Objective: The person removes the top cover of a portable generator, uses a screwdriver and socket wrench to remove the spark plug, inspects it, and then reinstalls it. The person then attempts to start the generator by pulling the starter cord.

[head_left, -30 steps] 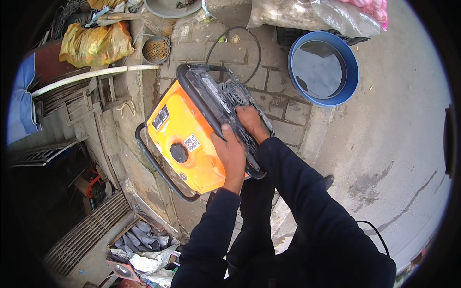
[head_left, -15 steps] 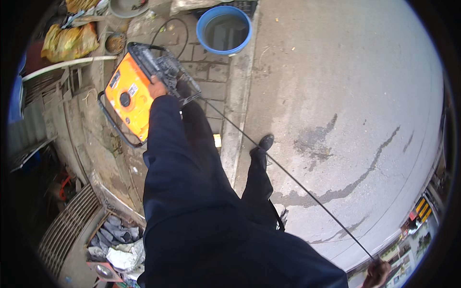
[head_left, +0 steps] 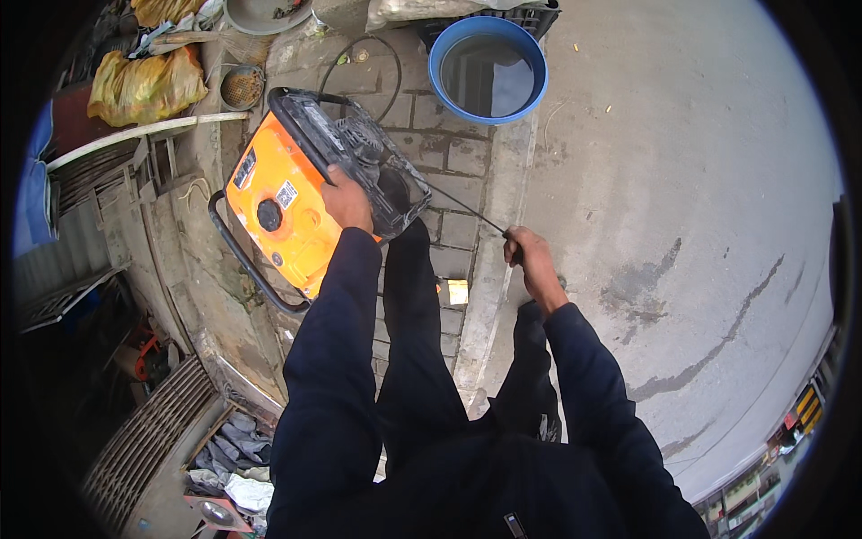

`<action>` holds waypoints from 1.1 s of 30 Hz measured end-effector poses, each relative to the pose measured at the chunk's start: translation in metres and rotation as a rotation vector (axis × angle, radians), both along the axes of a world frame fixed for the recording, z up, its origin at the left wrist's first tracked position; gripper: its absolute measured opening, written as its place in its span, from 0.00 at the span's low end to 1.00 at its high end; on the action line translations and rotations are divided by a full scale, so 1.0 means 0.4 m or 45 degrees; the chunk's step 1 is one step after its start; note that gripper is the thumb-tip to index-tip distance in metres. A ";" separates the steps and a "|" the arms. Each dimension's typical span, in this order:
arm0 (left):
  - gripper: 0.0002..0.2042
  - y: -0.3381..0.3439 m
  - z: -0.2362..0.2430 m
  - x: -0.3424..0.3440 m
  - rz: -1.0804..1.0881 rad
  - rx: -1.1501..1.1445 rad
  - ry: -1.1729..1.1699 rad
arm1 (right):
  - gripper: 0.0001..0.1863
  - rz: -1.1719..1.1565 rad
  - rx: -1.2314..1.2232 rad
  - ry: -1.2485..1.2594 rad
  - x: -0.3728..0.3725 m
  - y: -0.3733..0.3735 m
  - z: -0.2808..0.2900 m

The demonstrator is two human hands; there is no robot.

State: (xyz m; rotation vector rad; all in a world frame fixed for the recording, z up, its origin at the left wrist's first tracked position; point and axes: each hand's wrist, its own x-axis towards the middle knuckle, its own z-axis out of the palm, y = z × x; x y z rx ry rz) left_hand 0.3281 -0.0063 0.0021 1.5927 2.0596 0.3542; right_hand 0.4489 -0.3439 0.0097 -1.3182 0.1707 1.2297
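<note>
Touching an orange generator (head_left: 305, 180) directly under the left fingers (head_left: 340, 186), tips too hidden to tell whether spread or gripping. Holding a thin dark cord (head_left: 462, 207), straight from the generator to the right fingers (head_left: 521, 237), clenched around a black handle (head_left: 516, 256) mostly covered by that grip.

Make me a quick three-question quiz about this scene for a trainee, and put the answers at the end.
1. Which hand grips the free end of the thin black cord?
2. True or false: the left hand touches the orange machine.
3. What is inside the blue tub?
A) Sacks
B) Dark liquid
C) Gravel

Key:
1. The right hand.
2. True.
3. B.
</note>
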 end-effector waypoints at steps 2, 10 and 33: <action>0.31 -0.009 0.018 0.006 0.001 -0.032 -0.038 | 0.21 0.282 -0.060 -0.153 0.025 0.196 0.004; 0.25 -0.039 0.057 0.018 -0.127 0.099 0.016 | 0.21 0.599 -0.155 -0.286 -0.117 0.681 -0.368; 0.31 -0.035 0.082 0.045 0.034 -0.031 -0.039 | 0.20 0.331 0.170 0.303 -0.030 0.336 -0.093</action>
